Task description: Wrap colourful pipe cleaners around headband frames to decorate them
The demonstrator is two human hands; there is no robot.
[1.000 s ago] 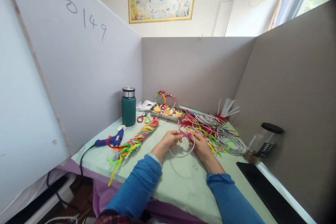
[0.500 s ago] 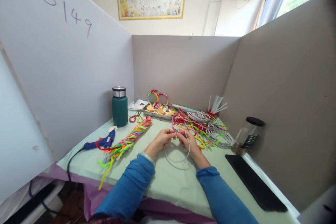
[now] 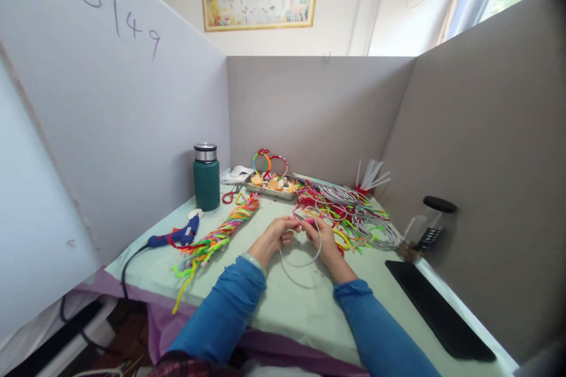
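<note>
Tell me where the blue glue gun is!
In the head camera's view, the glue gun lies at the left of the table, in front of the green bottle and beside the colourful bundle.

1. A pale-green-covered table (image 3: 300,318) carries it all, purple cloth (image 3: 161,330) hanging beneath at the near edge
2. Down the left, a blue glue gun (image 3: 177,237) lies beside a twisted bundle of multicoloured pipe cleaners (image 3: 227,230), a green steel-topped bottle (image 3: 206,182) standing upright behind
3. Farther back, red-handled scissors (image 3: 227,198), then a shallow metal tray (image 3: 270,192) with white material (image 3: 236,174) bunched just beside it
4. Over to the right, grey wire coils (image 3: 375,234) tangle with loose pipe cleaners (image 3: 328,210), a yellow loop (image 3: 348,240) at the near side
5. Along the right edge, a flat black pad (image 3: 437,309) lies lengthwise
</note>
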